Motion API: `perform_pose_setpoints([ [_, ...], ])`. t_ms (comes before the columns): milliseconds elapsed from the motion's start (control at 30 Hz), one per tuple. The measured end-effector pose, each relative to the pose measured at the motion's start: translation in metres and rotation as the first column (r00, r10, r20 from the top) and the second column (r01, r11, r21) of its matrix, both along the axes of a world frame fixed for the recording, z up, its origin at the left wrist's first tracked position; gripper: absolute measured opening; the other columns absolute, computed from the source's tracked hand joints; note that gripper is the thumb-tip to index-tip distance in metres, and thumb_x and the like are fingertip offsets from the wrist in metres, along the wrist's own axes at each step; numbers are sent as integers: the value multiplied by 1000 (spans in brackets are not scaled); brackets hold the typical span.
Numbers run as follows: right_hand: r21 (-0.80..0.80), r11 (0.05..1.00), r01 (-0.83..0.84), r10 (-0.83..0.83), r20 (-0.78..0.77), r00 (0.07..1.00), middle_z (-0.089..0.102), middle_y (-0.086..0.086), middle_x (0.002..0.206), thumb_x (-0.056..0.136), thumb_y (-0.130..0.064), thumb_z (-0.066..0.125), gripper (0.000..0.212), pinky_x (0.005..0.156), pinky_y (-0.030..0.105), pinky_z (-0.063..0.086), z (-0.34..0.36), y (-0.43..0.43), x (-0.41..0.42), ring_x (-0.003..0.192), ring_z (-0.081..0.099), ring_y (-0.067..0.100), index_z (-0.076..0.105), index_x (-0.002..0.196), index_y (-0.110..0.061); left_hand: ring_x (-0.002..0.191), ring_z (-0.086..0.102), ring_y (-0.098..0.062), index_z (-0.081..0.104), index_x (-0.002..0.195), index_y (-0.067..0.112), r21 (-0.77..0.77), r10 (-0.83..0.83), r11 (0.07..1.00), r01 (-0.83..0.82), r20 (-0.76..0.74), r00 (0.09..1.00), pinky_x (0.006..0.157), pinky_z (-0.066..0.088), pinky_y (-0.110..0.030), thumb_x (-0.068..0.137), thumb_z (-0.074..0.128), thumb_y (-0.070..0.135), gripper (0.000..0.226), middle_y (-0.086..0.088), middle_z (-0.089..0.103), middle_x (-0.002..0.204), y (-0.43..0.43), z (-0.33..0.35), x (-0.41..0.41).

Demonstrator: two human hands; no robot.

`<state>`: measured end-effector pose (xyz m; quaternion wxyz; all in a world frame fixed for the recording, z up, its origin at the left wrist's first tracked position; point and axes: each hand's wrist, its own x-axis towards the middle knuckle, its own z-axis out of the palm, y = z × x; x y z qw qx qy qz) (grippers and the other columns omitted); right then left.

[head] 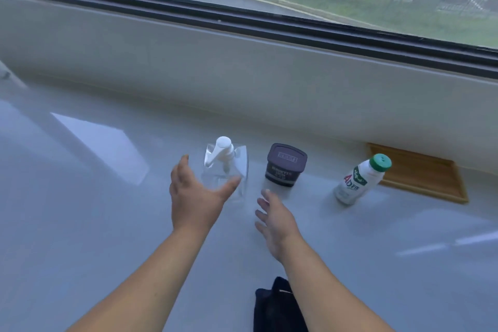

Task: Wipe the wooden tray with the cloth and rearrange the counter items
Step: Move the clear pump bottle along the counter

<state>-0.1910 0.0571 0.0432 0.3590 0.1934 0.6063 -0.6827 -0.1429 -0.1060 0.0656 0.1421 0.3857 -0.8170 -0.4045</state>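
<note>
The wooden tray (423,175) lies flat against the wall at the right of the white counter, nothing on it. A dark cloth (272,307) lies bunched near the front edge, partly under my right forearm. A clear pump bottle with a white pump (229,162), a dark tub with a lid (286,164) and a white bottle with a green cap (359,179) stand in a row. My left hand (195,197) is open just in front of the pump bottle, thumb near its base. My right hand (276,219) is open below the tub, holding nothing.
The white counter (94,197) runs left to right, glossy with reflections. A low white wall (242,83) rises behind it, with a dark-framed window (269,24) above. A pale object edge shows at the far left (4,73).
</note>
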Motion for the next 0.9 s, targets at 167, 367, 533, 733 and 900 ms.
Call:
perform_pose_setpoints([
  [167, -139, 990, 20, -1, 135, 991, 34, 6, 169, 103, -62, 42, 69, 124, 48, 31, 3, -29, -10, 153, 36, 31, 35, 162, -27, 148, 37, -28, 15, 164, 28, -6, -86, 996, 87, 35, 996, 109, 44, -45, 58, 92, 69, 137, 0, 30, 166, 15, -7, -22],
  [367, -136, 990, 32, -11, 152, 988, 32, 11, 169, 101, -64, 45, 72, 124, 48, 32, -9, -26, -17, 152, 37, 34, 36, 161, -25, 131, 52, -29, 26, 158, 30, -104, -38, 994, 44, 52, 998, 87, 46, -37, 64, 91, 60, 119, -1, 43, 152, 20, -12, -29],
  [533, -130, 990, -52, 65, 99, 993, 40, 9, 165, 102, -64, 44, 65, 118, 45, 37, -15, -21, -21, 149, 42, 34, 45, 157, -28, 139, 46, -29, 26, 157, 29, -123, -32, 992, 40, 69, 997, 99, 52, -45, 65, 85, 65, 115, 2, 39, 157, 26, -7, -20],
  [733, -100, 980, -170, 173, 27, 984, 50, 10, 156, 101, -67, 42, 62, 105, 45, 45, -8, -44, -7, 137, 51, 36, 57, 147, -28, 139, 46, -25, 25, 157, 30, -131, 55, 990, -52, 18, 998, 95, 52, -41, 65, 85, 66, 116, 4, 39, 156, 3, 5, 13],
  [900, -94, 941, -324, 326, 5, 945, 55, 12, 150, 100, -68, 44, 50, 105, 47, 48, 5, -119, 42, 132, 55, 39, 66, 125, -31, 142, 43, -23, 26, 159, 29, -137, 194, 970, -199, -44, 980, 97, 50, -38, 65, 90, 63, 119, 5, 38, 158, -57, 23, 87],
])
